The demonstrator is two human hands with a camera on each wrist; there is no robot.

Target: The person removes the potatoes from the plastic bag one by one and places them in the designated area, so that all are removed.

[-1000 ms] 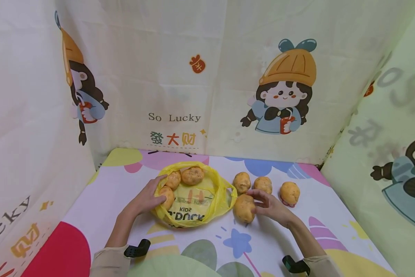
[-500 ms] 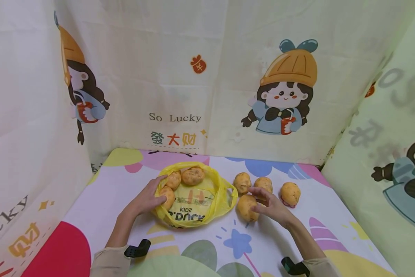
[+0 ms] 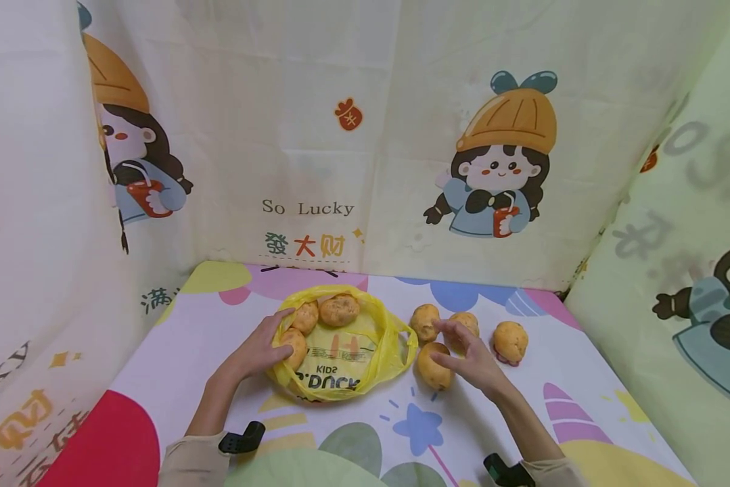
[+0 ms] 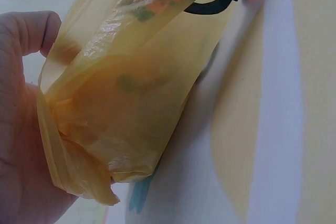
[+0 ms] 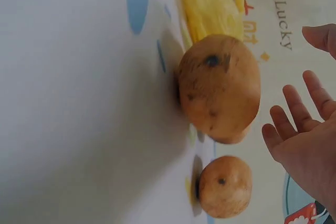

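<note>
A yellow plastic bag (image 3: 369, 368) lies spread with its mouth upward, three potatoes (image 3: 339, 309) inside along its left and far sides. My left hand (image 3: 256, 343) holds the bag's left rim, thumb over the edge; in the left wrist view the bag film (image 4: 126, 103) covers part of the grip. Just right of the bag rests a large potato (image 3: 433, 368) on the table. My right hand (image 3: 475, 358) hovers over that potato with fingers spread and nothing in them. In the right wrist view, a gap separates the fingers (image 5: 294, 108) from the potato (image 5: 219, 87).
Behind the large potato sit two more potatoes (image 3: 425, 322), side by side. Another potato (image 3: 511, 340) stands farther right, with something dark reddish under it. A patterned cloth covers the table (image 3: 316, 439); printed curtains (image 3: 389, 169) enclose its back and sides.
My right hand has let go of the large potato and lifted slightly off it. That potato has shifted a little to the right. The left hand stays on the bag.
</note>
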